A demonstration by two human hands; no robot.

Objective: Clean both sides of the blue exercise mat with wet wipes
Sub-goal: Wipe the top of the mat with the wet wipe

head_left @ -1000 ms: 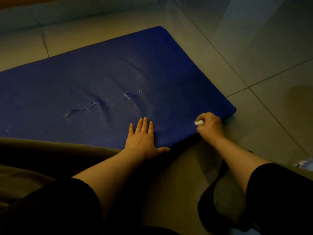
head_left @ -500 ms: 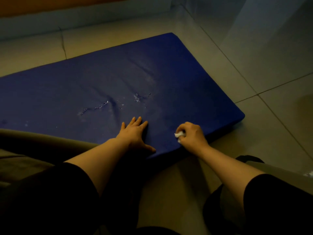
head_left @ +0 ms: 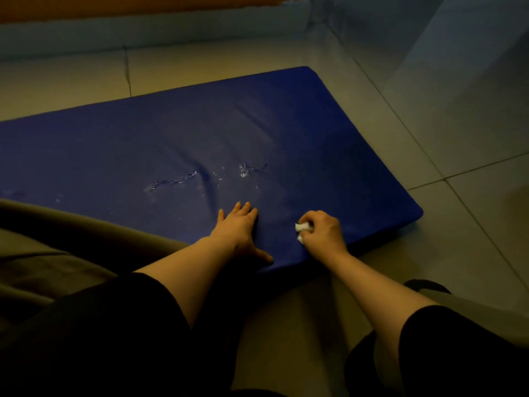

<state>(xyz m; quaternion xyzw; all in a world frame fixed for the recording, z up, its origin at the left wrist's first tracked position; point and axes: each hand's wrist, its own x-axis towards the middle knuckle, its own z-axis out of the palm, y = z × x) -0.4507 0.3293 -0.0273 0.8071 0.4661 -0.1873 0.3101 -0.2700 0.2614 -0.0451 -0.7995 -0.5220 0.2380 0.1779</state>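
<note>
The blue exercise mat [head_left: 177, 144] lies flat on the tiled floor and runs from the left edge to a corner at the right. Small shiny wet spots and a crease mark its middle. My left hand [head_left: 240, 230] rests flat on the mat near its front edge, fingers straight and thumb spread. Just right of it, my right hand [head_left: 323, 233] grips a crumpled white wet wipe [head_left: 303, 228] and presses it on the mat close to the front edge.
Grey floor tiles [head_left: 472, 156] surround the mat. A low wall base [head_left: 143, 32] runs along the back. My olive-clad leg [head_left: 71, 247] overlaps the mat's front left edge. A dark object [head_left: 429, 285] lies on the floor at my right forearm.
My right hand slid the wipe leftward along the front edge, from the mat's right corner toward my left hand. The left hand stayed planted while the view shifted.
</note>
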